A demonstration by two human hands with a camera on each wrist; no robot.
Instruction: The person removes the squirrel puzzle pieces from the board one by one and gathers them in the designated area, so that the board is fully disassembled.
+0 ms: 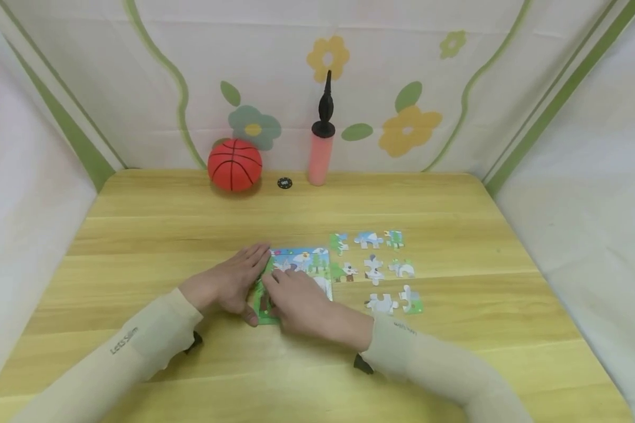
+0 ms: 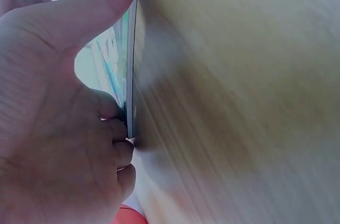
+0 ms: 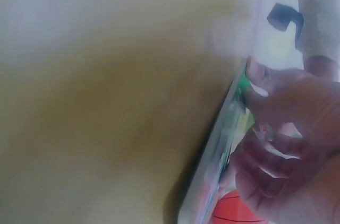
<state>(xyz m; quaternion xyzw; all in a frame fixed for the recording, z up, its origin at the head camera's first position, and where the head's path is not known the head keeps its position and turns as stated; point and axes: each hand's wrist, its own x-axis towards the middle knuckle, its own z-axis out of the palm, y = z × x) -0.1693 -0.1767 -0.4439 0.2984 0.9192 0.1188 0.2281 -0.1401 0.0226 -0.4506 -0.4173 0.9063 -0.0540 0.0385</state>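
A flat puzzle board [image 1: 321,255] with a printed outdoor scene lies on the table. My left hand [image 1: 238,281] rests along its left side, fingers stretched toward the top left corner and thumb spread near the bottom left. In the left wrist view, the left thumb [image 2: 101,6] and fingertips meet the board's thin edge [image 2: 130,70]. My right hand [image 1: 298,299] bends over the board with its fingers curled down onto the left half. The right fingers [image 3: 260,171] are blurred in the right wrist view, and I cannot tell whether they pinch a piece.
Several loose jigsaw pieces [image 1: 373,269] lie in rough rows right of the board. Toward the back of the table are a red basketball [image 1: 235,165], a black round chip [image 1: 284,183] and a pink hand pump [image 1: 320,155] with a black top. A flowered curtain [image 1: 296,70] hangs behind.
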